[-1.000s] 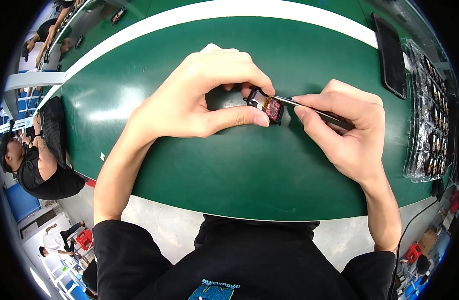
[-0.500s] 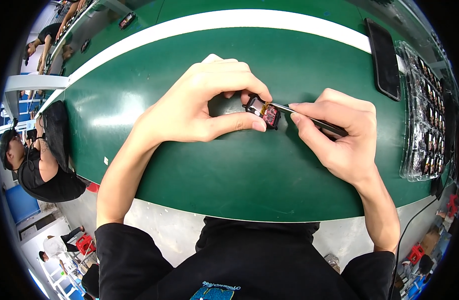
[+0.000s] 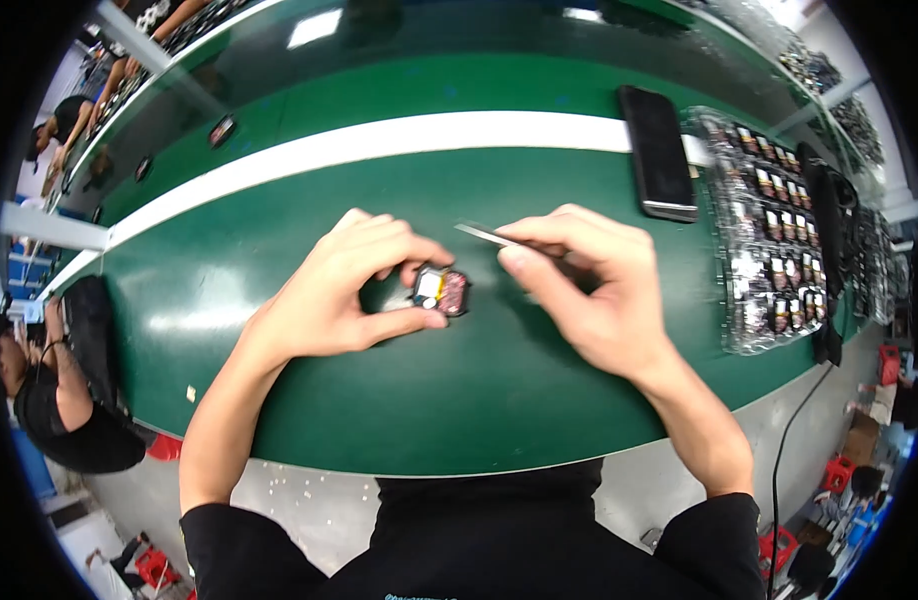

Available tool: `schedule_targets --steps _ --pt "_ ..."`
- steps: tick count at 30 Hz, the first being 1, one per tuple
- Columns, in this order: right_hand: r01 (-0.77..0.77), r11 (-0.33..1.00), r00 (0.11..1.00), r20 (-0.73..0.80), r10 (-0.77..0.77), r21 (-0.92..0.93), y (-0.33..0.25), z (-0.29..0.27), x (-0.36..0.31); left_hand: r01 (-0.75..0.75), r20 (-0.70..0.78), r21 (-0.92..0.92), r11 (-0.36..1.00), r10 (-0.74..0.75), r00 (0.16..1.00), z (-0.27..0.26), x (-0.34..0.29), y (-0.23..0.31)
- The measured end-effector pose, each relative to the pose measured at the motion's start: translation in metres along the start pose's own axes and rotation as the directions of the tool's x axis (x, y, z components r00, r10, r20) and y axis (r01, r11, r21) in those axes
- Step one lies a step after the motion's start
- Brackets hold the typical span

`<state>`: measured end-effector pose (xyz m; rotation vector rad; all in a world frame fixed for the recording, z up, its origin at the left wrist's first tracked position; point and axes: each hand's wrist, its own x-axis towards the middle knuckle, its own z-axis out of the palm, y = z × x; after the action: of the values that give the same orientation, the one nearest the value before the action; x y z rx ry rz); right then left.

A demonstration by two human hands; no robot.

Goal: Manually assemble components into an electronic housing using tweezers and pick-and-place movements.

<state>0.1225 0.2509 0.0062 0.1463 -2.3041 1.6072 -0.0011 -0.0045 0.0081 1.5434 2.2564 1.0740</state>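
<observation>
My left hand [image 3: 344,290] is closed on a small open electronic module [image 3: 451,293], gripping it by its edges between thumb and fingers. The module has a black frame, a white-and-yellow patch and a reddish circuit area facing up. To its right, my right hand [image 3: 604,295] pinches slim tweezers [image 3: 485,235]. Their bright tips point left and are slightly blurred, apart from the module. The rear part of the tweezers is hidden in my palm.
A clear plastic tray [image 3: 739,335] with several similar modules stands at right. Beside it lies a black phone [image 3: 661,150]. A white strip [image 3: 379,140] crosses the green table [image 3: 379,420]. Two modules lie beyond the strip at far left. A seated person [image 3: 69,410] is at the left.
The tweezers have drawn away from the module, where their tips were touching it. The view has shifted, so hands and table sit lower and farther left. My left hand still holds the module.
</observation>
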Motion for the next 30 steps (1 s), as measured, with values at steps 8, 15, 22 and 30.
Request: schedule_targets --steps 8,15,22,30 --pt "0.092 0.973 0.976 0.212 -0.046 -0.212 -0.001 0.020 -0.013 0.081 0.000 0.044 0.996 -0.081 0.997 0.001 -0.009 0.002" --pt "0.159 0.926 0.976 0.197 -0.095 -0.342 0.005 0.028 -0.020 0.123 0.023 -0.091 0.988 -0.121 0.992 -0.001 -0.005 0.004" --pt "0.197 0.891 0.977 0.162 -0.142 -0.409 -0.009 0.008 -0.016 0.084 0.029 -0.127 0.988 -0.081 0.996 -0.006 -0.004 0.003" --pt "-0.029 0.703 0.962 -0.211 -0.174 -0.710 -0.021 -0.115 0.025 0.248 -0.399 0.396 0.884 -0.078 0.913 -0.043 -0.024 -0.039"
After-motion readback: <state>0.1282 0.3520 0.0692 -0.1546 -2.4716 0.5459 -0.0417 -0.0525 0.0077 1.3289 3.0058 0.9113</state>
